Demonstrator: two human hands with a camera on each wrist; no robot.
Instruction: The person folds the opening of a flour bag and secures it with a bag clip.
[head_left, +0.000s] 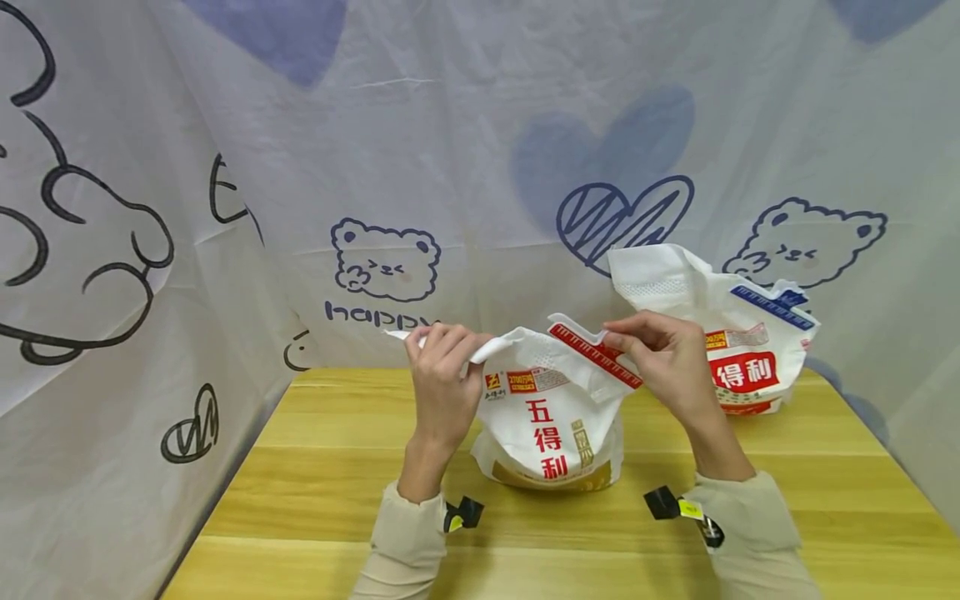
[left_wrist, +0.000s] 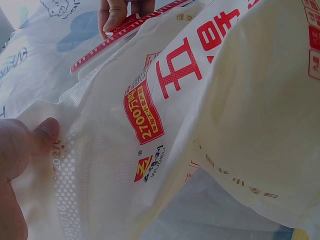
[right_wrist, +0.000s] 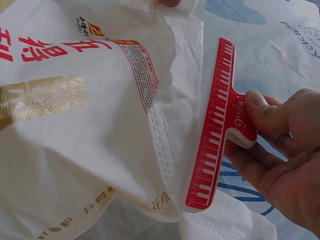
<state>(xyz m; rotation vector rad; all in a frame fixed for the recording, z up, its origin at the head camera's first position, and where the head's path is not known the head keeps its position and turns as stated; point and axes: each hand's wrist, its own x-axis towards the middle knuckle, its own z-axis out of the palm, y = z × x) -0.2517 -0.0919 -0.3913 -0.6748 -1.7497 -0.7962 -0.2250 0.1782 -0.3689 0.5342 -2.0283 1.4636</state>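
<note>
A white flour bag (head_left: 510, 421) with red and gold print stands on the table, its top pulled upward. My left hand (head_left: 446, 375) grips the bag's upper left edge; in the left wrist view the thumb (left_wrist: 47, 132) lies over the white fabric. With thumb and fingers, my right hand (head_left: 671, 362) pinches the handle of a long red clip (right_wrist: 212, 125) patterned with piano keys. The clip lies along the bag's upper right edge. Whether its jaws hold the fabric, I cannot tell.
Behind on the right stands a second white flour bag (head_left: 660, 287), with a blue clip (head_left: 776, 307) at its top right. The wooden table (head_left: 322, 500) meets a printed cloth (head_left: 480, 167) at the back and left.
</note>
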